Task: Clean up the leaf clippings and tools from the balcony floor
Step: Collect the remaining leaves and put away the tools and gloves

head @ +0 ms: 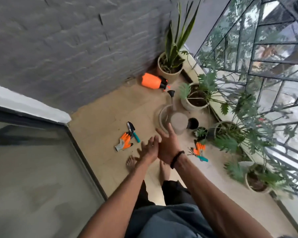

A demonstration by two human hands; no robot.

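I stand on the balcony floor with both arms stretched forward. My left hand (147, 148) and my right hand (168, 143) are side by side with fingers spread, holding nothing. An orange and grey glove (123, 142) lies on the floor to the left, next to a small trowel (132, 130) with a teal handle. A second orange glove (199, 148) and a teal-handled tool (203, 158) lie to the right, beside some twigs (191, 152). An orange spray bottle (152, 81) lies on its side by the wall.
A clear watering can (167, 115) and a grey pot (179, 123) stand just beyond my hands. Several potted plants (194, 98) line the railing on the right. A snake plant (170, 67) fills the corner. A glass door (33, 169) is on the left.
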